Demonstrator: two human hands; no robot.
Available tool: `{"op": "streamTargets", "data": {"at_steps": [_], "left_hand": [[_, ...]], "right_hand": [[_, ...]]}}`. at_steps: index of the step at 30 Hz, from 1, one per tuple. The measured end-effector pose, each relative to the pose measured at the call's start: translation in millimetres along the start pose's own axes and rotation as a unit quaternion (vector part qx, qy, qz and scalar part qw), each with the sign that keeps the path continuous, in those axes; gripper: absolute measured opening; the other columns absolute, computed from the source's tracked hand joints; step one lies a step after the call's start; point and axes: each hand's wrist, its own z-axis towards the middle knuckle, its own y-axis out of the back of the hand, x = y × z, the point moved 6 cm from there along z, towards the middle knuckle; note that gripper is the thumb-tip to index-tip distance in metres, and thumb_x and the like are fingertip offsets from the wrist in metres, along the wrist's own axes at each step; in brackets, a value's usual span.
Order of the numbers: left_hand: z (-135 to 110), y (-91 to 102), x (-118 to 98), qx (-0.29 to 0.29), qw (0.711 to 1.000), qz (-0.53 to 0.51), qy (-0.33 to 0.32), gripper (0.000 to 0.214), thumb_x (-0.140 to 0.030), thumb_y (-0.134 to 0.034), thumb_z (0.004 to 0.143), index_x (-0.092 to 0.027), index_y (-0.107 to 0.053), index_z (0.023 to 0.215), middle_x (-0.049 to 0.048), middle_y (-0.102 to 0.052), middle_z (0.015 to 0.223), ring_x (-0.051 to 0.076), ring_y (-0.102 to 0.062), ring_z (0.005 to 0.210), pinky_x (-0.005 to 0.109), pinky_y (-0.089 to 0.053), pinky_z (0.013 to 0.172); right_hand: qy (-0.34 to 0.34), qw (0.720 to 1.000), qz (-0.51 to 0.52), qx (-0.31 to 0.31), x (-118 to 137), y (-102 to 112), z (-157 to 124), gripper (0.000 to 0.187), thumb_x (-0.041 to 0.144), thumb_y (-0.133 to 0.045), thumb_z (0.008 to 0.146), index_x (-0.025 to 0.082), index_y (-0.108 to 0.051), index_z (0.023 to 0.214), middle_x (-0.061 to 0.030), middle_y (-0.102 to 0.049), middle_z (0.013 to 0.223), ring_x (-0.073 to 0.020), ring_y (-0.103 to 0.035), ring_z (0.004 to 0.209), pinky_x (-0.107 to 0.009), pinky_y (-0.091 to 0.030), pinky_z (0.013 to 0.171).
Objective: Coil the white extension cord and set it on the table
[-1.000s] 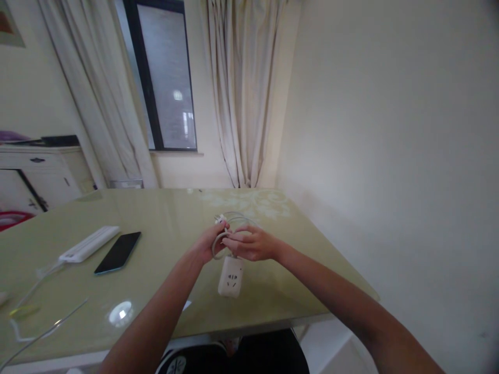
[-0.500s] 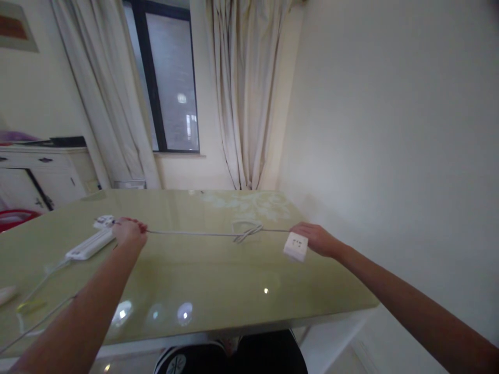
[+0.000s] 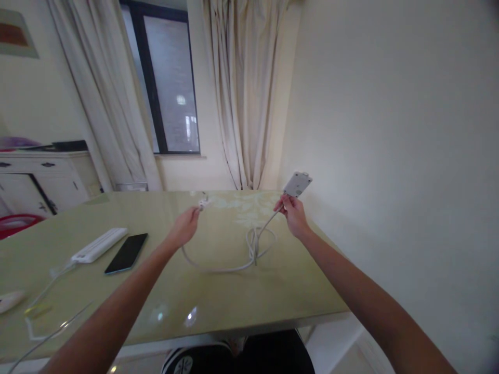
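A white extension cord (image 3: pixel 230 269) runs between my two hands, slack and sagging toward the table, with a loose knot of loops (image 3: pixel 255 244) nearer the right. My left hand (image 3: pixel 185 226) is closed on its plug end, where a small white plug (image 3: pixel 203 202) shows past the fingers. My right hand (image 3: pixel 292 213) pinches the cord just below the socket box (image 3: pixel 297 184). That box is tilted up with its flat grey-white back toward me; its socket face is hidden.
On the glossy table (image 3: pixel 218 306), a black phone (image 3: pixel 127 253) lies beside a white power strip (image 3: pixel 100 245) at the left. A thin cable (image 3: pixel 58 330) and a white object (image 3: pixel 11 301) are at the near left. A wall (image 3: pixel 390 130) rises along the right side.
My hands have come closer together, the left moving right and the right rising. The cord went from taut to slack, the knot loosened, and the socket box turned its back toward me. The phone is uncovered.
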Motion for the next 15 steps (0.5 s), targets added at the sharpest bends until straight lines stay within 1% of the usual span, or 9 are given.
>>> {"op": "streamTargets", "data": {"at_steps": [2,5,7,9,11,12,15], "left_hand": [[-12,-34.9,-3,0.053,0.997,0.053,-0.035,0.013,-0.009,-0.069,0.085,-0.020,-0.071,0.078,0.0022,-0.060,0.067,0.019,-0.053,0.066,0.022,-0.036,0.061],[-32,-82.9,-4,0.120,0.988,0.061,-0.076,0.011,-0.013,-0.072,0.084,-0.023,-0.075,0.080,0.0047,-0.066,0.074,0.022,-0.057,0.074,0.023,-0.037,0.068],[-45,-109.5,0,0.161,0.982,0.054,-0.079,0.010,-0.015,-0.073,0.084,-0.023,-0.076,0.079,0.0043,-0.066,0.073,0.022,-0.056,0.073,0.023,-0.036,0.067],[-58,-128.5,7,0.200,0.976,0.047,-0.066,0.011,-0.016,-0.072,0.085,-0.022,-0.075,0.076,0.0038,-0.064,0.070,0.021,-0.054,0.070,0.023,-0.036,0.067],[-68,-135.4,17,0.222,0.973,0.038,-0.055,0.014,-0.018,-0.069,0.087,-0.020,-0.075,0.074,0.0038,-0.063,0.069,0.019,-0.053,0.070,0.023,-0.036,0.066],[-71,-133.3,22,0.220,0.974,0.028,-0.050,0.015,-0.018,-0.068,0.088,-0.019,-0.074,0.075,0.0037,-0.063,0.070,0.019,-0.052,0.070,0.023,-0.036,0.066],[-77,-113.4,38,0.189,0.981,-0.030,-0.010,0.014,-0.026,-0.067,0.091,-0.019,-0.073,0.080,-0.0001,-0.053,0.067,0.015,-0.044,0.062,0.022,-0.033,0.057]], "right_hand": [[-0.004,0.999,0.037,-0.007,0,-21,-9,0.052,0.068,-0.076,0.075,0.019,-0.058,0.075,0.0001,-0.064,0.064,-0.0124,-0.059,0.060,-0.025,-0.049,0.059],[-0.001,0.996,0.084,-0.035,-2,-45,-21,0.052,0.069,-0.073,0.077,0.021,-0.054,0.081,0.0024,-0.063,0.064,-0.0117,-0.059,0.058,-0.024,-0.048,0.058],[-0.008,0.993,0.106,-0.050,-9,-56,-27,0.052,0.071,-0.069,0.080,0.021,-0.052,0.084,0.0030,-0.063,0.063,-0.0117,-0.059,0.056,-0.024,-0.048,0.057],[-0.014,0.991,0.113,-0.064,-18,-62,-31,0.053,0.073,-0.064,0.083,0.022,-0.051,0.085,0.0038,-0.061,0.060,-0.0112,-0.057,0.053,-0.022,-0.045,0.054],[-0.007,0.990,0.107,-0.089,-27,-60,-32,0.053,0.074,-0.059,0.086,0.022,-0.050,0.084,0.0057,-0.056,0.054,-0.0097,-0.051,0.048,-0.020,-0.039,0.050],[0.000,0.988,0.105,-0.111,-31,-55,-32,0.053,0.075,-0.057,0.086,0.022,-0.049,0.083,0.0069,-0.053,0.052,-0.0090,-0.048,0.046,-0.020,-0.037,0.048],[0.002,0.974,0.107,-0.201,-41,-34,-30,0.055,0.078,-0.051,0.087,0.024,-0.044,0.080,0.0099,-0.045,0.049,-0.0087,-0.040,0.042,-0.021,-0.035,0.044]]}}
